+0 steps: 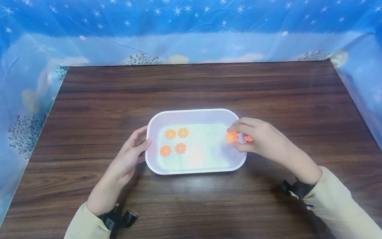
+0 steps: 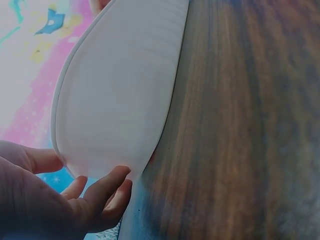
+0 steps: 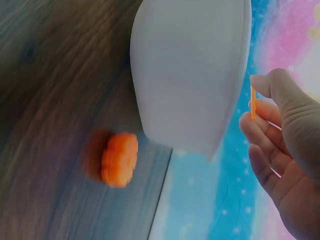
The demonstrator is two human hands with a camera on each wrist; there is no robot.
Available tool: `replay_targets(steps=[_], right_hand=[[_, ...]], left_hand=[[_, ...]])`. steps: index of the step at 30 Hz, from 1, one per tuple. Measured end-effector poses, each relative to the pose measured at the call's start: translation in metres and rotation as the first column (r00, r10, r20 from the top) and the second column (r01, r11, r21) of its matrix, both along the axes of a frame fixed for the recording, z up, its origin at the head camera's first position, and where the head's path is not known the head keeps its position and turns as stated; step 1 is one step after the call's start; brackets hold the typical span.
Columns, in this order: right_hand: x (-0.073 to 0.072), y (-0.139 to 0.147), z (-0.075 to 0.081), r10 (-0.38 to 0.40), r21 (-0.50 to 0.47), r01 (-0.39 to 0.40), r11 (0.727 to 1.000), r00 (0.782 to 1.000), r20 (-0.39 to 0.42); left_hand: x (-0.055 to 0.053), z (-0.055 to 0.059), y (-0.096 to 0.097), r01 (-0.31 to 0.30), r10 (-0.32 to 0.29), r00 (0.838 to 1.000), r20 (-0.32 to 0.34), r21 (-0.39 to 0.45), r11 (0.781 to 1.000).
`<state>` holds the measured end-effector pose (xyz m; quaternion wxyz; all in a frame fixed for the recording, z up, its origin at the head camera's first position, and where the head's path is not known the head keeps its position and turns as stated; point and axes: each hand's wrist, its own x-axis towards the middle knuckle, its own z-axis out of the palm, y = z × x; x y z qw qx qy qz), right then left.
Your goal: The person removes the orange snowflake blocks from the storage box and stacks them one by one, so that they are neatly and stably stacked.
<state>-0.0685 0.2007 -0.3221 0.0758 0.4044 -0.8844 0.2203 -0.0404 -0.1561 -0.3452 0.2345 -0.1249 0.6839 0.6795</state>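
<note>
A white oblong plastic tub (image 1: 194, 172) stands between the two hands. My left hand (image 1: 128, 156) grips its left end, thumb at the rim and fingers against the outer wall, as the left wrist view also shows. Above the right end of the tub, my right hand (image 1: 259, 139) pinches a thin orange flower-shaped slice (image 1: 231, 136), like cut carrot, between thumb and fingers. In the right wrist view this slice (image 3: 253, 102) shows edge-on. Several similar slices (image 1: 180, 148) lie flat, spaced apart, on the left side of the tub's floor.
A small stack of orange flower-shaped slices (image 3: 120, 160) stands on the table just beyond the tub's right end, partly hidden by my right hand in the head view. The dark wooden table (image 1: 191, 86) is bordered by a blue snowflake-patterned cloth (image 1: 191, 26).
</note>
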Motion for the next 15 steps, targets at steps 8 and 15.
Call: replay_targets(steps=[8,15], right_hand=[[0.005,0.025,-0.004,-0.051,-0.044,0.050,0.998,0.998,-0.028],[0.009,0.041,-0.008,-0.153,-0.018,0.153,0.988,0.988,0.003]], left_hand=[[0.000,0.000,0.000,0.004,-0.003,1.000,0.023,-0.014,1.000],[0.000,0.000,0.000,-0.003,0.003,1.000,0.022,-0.016,1.000]])
